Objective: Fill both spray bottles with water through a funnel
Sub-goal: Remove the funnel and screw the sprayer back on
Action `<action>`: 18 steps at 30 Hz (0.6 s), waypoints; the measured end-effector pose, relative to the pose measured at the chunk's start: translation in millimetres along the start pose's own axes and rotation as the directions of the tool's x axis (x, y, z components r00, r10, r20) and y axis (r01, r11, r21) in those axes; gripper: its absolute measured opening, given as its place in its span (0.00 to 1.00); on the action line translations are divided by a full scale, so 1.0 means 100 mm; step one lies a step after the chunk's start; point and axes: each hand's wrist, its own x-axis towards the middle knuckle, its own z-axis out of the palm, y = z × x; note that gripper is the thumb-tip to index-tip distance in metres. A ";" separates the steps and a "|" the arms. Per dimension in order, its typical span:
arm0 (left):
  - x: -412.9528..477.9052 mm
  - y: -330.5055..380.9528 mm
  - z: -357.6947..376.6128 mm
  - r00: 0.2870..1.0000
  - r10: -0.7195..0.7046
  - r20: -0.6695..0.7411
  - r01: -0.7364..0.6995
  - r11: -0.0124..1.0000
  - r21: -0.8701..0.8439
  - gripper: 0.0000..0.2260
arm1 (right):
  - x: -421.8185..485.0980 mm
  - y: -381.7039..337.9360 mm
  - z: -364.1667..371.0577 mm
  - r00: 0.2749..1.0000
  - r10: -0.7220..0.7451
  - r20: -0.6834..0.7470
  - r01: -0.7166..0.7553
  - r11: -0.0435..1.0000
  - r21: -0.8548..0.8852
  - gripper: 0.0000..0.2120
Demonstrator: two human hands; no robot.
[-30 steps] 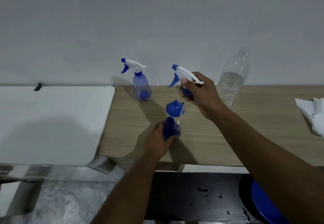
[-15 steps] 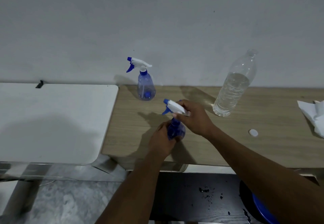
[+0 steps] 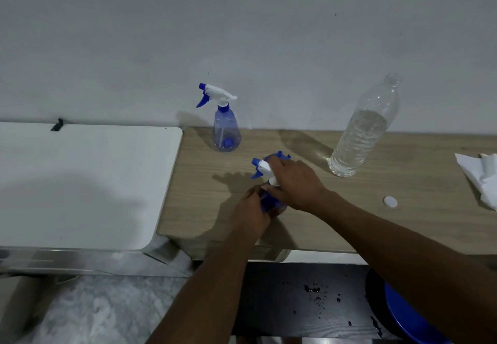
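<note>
A blue spray bottle (image 3: 270, 203) stands near the front of the wooden table (image 3: 349, 209). My left hand (image 3: 251, 213) grips its body. My right hand (image 3: 294, 183) is closed over its white and blue trigger head (image 3: 261, 167), which sits on the bottle's neck. Just behind my right hand, the blue funnel (image 3: 282, 155) peeks out, mostly hidden. A second spray bottle (image 3: 226, 128), capped with its trigger head, stands by the wall. A clear water bottle (image 3: 363, 134), uncapped and about two thirds full, stands to the right.
The water bottle's white cap (image 3: 390, 202) lies on the wood at the right. White tissue (image 3: 481, 177) lies at the far right edge. A white table (image 3: 80, 182) adjoins on the left. Below are a black surface with droplets (image 3: 314, 295) and a blue round object (image 3: 411, 319).
My right hand brought the trigger head down from above the table onto the near bottle's neck and now covers it. The funnel, seen earlier behind the bottle, is mostly hidden.
</note>
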 end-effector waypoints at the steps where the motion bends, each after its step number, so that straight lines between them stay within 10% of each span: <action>1: -0.01 -0.01 0.00 1.000 -0.002 -0.001 0.002 1.000 -0.012 0.25 | 0.01 -0.01 0.05 0.999 0.016 -0.033 -0.016 1.000 -0.006 0.22; 18: 0.07 -0.12 0.02 1.000 0.003 0.025 -0.003 1.000 -0.009 0.23 | -0.07 -0.06 0.28 0.980 0.108 -0.167 -0.080 0.983 0.165 0.24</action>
